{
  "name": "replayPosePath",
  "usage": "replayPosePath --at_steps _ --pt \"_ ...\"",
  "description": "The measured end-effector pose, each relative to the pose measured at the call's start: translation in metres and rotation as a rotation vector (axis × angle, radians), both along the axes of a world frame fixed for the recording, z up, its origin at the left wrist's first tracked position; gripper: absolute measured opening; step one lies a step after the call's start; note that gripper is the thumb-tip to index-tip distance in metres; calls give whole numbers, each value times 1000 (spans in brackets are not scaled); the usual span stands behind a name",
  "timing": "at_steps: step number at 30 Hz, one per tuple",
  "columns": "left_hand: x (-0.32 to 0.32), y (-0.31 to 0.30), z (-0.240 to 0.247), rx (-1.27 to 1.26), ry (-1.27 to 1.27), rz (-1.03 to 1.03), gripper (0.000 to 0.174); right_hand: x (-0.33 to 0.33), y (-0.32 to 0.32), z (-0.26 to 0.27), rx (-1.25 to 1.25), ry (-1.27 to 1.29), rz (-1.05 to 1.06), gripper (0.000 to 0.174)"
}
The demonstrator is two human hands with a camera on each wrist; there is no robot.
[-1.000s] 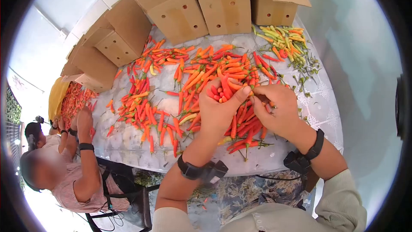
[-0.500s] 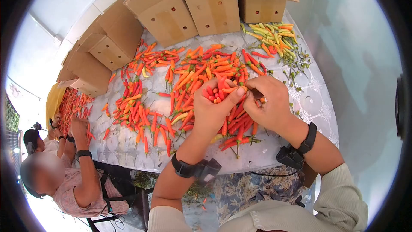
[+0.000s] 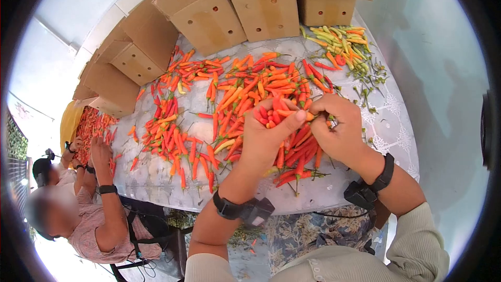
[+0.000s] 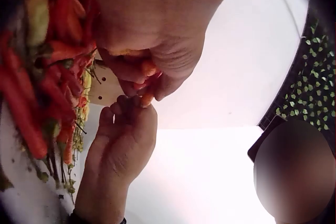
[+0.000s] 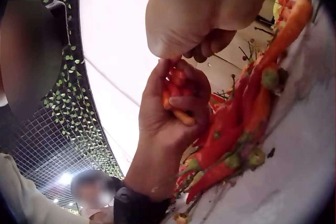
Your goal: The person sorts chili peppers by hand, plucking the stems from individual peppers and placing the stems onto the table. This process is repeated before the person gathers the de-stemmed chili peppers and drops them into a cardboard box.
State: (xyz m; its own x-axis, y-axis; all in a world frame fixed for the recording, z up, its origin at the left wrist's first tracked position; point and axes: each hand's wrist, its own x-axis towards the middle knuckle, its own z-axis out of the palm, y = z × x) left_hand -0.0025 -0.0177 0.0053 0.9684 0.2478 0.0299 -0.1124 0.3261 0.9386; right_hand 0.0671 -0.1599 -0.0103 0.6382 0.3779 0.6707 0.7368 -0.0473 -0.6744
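Observation:
My left hand (image 3: 266, 138) grips a bunch of red and orange chili peppers (image 5: 176, 90), their rounded ends showing between thumb and fingers. One orange chili pepper (image 3: 309, 116) sticks out past the left thumb, toward my right hand (image 3: 340, 128). With thumb and fingers curled, the right hand pinches the end of that pepper; its fingertips meet it in the left wrist view, where the orange end (image 4: 146, 99) shows. The stem there is hidden behind the fingers. Both hands are over a large heap of red and orange chilies (image 3: 292, 154) with green stems.
Cardboard boxes (image 3: 263, 13) line the table's far side. Yellow-green chilies (image 3: 339, 44) lie at the back right, near loose green stems (image 3: 371, 81). More chilies (image 3: 172, 136) spread leftward over the patterned table cover (image 3: 394, 109). Another person (image 3: 99, 224) sits at the left, hands near a red pile.
The head view shifts slightly. My hands stay close together over the heap; more of the orange chili pepper now shows between them, and the right fingers have drawn slightly away from the left thumb.

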Motion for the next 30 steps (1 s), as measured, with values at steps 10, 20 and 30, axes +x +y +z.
replayPosePath --at_steps 10,20,30 --pt "-1 11 5 -140 -81 -21 18 -4 -1 6 -47 107 120 12" --pt "3 13 -5 -145 -38 -30 16 -4 -1 1 -58 197 81 6" --pt "3 2 -8 17 -11 70 13 -4 1 -2 20 390 72 2"
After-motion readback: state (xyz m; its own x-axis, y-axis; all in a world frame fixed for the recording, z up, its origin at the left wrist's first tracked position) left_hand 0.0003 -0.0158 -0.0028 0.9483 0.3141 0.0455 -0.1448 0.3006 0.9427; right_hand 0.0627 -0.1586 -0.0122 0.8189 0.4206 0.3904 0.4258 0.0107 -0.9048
